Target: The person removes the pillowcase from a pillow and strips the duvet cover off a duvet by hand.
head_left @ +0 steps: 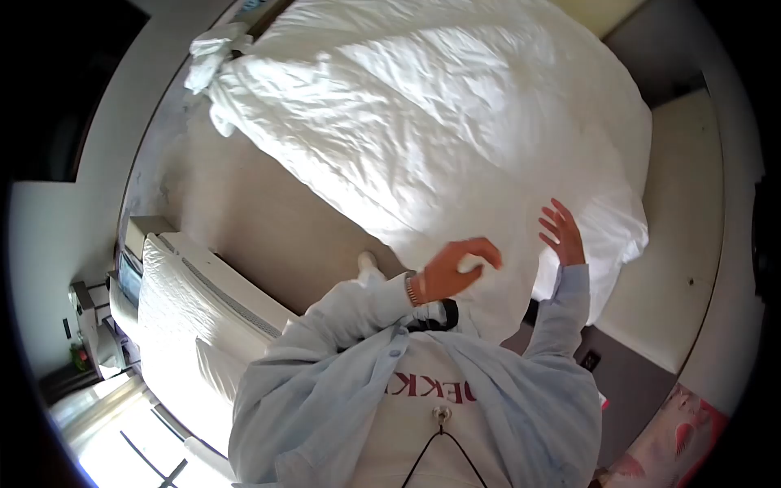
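Note:
A large white duvet (423,122) covers the bed in front of me, wrinkled over most of its surface and hanging down at the near side. My left hand (455,267), with a band at the wrist, is over the near edge of the duvet. Its fingers curve round and stay apart from the thumb, with nothing visible between them. To the right, my right hand (563,232) is above the duvet with its fingers spread and holds nothing. I cannot tell whether either hand touches the cloth.
A padded light headboard (679,236) runs along the right. A bunched end of white cloth (215,57) hangs at the bed's far left corner. Brown floor (268,220) lies between the bed and a second white bed or couch (183,309) on the left. A wall socket (591,360) is at lower right.

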`<state>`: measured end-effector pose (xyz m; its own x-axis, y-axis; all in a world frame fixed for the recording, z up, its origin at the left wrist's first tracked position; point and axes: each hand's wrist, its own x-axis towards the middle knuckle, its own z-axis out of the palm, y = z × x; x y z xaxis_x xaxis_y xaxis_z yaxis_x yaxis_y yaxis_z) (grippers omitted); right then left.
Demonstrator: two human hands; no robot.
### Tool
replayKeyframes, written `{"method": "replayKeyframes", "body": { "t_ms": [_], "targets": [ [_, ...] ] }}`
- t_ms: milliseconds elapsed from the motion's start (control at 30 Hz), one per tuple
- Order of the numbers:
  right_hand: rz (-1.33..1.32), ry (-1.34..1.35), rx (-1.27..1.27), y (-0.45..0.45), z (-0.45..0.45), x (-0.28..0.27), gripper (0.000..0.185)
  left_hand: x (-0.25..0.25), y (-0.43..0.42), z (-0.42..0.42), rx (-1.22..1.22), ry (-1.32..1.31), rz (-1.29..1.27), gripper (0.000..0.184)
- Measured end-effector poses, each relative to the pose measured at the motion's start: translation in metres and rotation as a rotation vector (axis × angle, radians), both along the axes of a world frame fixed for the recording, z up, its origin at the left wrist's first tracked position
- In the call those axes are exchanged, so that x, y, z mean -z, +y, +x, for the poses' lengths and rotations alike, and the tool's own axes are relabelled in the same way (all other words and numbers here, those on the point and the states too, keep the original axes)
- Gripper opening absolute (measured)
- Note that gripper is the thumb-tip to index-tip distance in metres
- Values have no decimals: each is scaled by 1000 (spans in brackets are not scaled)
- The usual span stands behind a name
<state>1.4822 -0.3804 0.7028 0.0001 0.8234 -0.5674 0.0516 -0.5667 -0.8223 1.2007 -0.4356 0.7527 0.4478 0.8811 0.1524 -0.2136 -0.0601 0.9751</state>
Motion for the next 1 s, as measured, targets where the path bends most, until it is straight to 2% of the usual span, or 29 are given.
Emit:
{"method": "replayKeyframes", "body": {
  "t_ms": [33,67,133,167,200,300,367,400,500,533,600,633,700,733,767,833,867,900,967,1000],
  "targets": [
    [47,92,3,7,-30,5,57,7,1,-38,-144,20,0,27],
    [76,273,88,9,-71,14,52,19,-2,-76,-278,-109,-127,26],
    [10,575,182,11,-148,56,44,32,-10,-164,-534,-55,-197,22],
    [-48,590,75,11,-194,69,40,37,-15,-199,-640,-390,-177,22],
    [-181,556,3,13,-245,65,37,49,-25,-234,-829,-263,-206,19],
    [-211,529,-459,14,-373,32,35,65,-62,-328,-928,-139,-312,14],
    [-155,376,-783,27,-427,20,36,71,-79,-360,-1022,-210,-355,13],
    [-150,381,-788,34,-450,22,36,75,-88,-374,-1101,-294,-410,12],
    [-193,243,-894,58,-502,48,32,94,-93,-409,-1135,-306,-496,10],
    [-225,223,-885,70,-517,63,31,96,-88,-425,-1141,-308,-480,10],
    [-265,235,-854,98,-546,75,31,97,-74,-455,-1058,-70,-321,10],
    [-276,228,-856,110,-561,79,31,88,-65,-472,-1061,-76,-332,10],
    [-383,411,-701,146,-597,90,31,71,-39,-515,-1090,53,-275,8],
    [-466,509,-607,165,-613,118,30,73,-30,-540,-1128,73,-295,5],
    [-469,509,-623,182,-633,145,30,72,-23,-560,-1144,73,-294,5],
    [-939,836,-176,224,-682,189,26,67,0,-600,-1235,131,-304,3],
    [-916,738,-160,238,-714,201,26,71,9,-616,-1299,-2,-350,5],
    [-930,750,-150,243,-748,208,26,74,16,-634,-1293,17,-360,5],
    [-809,456,-336,262,-815,216,36,86,41,-666,-1271,-56,-384,7],
    [-968,490,-316,270,-845,232,52,92,54,-682,-1239,-54,-416,8]
  ]
}}
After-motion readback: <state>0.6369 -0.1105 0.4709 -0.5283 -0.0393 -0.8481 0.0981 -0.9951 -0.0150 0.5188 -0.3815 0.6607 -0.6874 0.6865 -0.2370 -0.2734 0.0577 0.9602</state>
